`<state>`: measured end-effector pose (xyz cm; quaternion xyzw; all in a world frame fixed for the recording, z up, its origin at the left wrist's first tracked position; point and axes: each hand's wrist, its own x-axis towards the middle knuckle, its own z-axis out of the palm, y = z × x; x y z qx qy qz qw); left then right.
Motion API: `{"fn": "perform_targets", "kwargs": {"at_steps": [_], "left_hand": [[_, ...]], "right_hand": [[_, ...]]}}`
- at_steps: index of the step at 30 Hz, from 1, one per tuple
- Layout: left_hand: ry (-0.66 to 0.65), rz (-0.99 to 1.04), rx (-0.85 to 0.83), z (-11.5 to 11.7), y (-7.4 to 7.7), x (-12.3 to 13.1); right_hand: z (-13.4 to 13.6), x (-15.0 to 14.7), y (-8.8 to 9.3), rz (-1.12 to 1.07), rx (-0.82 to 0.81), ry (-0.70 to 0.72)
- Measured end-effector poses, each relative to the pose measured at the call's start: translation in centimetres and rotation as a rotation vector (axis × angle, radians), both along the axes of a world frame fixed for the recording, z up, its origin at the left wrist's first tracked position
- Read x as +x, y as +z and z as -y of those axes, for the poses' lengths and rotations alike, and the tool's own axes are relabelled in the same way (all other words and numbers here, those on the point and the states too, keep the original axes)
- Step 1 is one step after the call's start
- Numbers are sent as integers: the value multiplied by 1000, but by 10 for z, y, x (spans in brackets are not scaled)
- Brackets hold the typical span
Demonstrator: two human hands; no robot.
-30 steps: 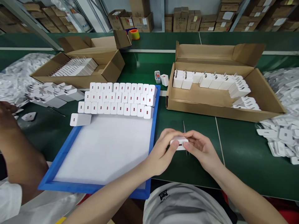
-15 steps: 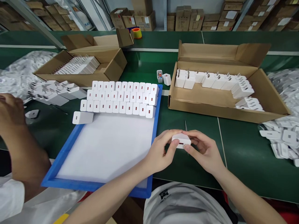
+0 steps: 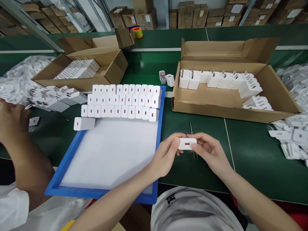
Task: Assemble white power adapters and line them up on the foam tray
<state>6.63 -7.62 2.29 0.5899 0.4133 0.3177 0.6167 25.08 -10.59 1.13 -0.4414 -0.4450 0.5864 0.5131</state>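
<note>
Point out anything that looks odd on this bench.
A small white casing sits left of the right-hand cardboard box, apart from the rows of white blocks. Its open end shows coloured parts inside, whereas the blocks' visible ends look closed around small slots.

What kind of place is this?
It's probably a factory or workshop where plugs are put together or checked. There's a long green workbench, neat rows of matching white plugs on a blue-edged tray, and more plugs in open cardboard boxes.
</note>
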Motion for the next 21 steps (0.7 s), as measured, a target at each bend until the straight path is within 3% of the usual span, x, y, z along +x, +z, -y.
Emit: {"fn": "perform_targets", "kwargs": {"at_steps": [6,21], "left_hand": [[69,14,-130,-5,4,-1],[86,20,-452,-14,3,0]], "right_hand": [[-2,3,-2,-31,-91,41],[-6,-2,-1,-202,-409,79]]}}
